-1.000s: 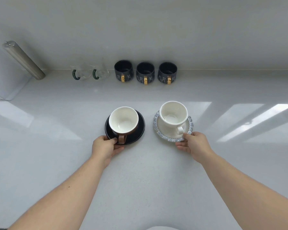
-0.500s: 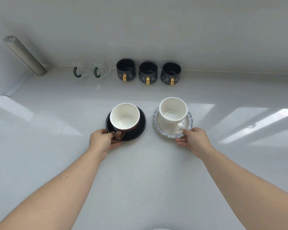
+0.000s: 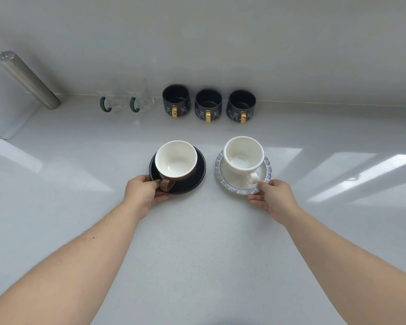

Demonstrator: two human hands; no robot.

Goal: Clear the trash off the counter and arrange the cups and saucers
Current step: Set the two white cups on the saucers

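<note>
A brown cup with a white inside (image 3: 175,160) stands on a black saucer (image 3: 198,174) in the middle of the white counter. My left hand (image 3: 143,193) grips the near left rim of that saucer, beside the cup's brown handle. To the right, a white cup (image 3: 243,157) stands on a white saucer with a grey-blue scalloped rim (image 3: 266,168). My right hand (image 3: 273,195) pinches that saucer's near rim, thumb on top by the cup's handle.
Along the back wall stand three dark mugs with gold handles (image 3: 208,105) and, left of them, two clear glass cups with green handles (image 3: 124,102). A steel cylinder (image 3: 27,79) rises at the far left. Bright light patches lie on the counter (image 3: 197,242).
Both saucers with their cups have slid away from me toward the back row of mugs, with my hands holding their rims throughout.
</note>
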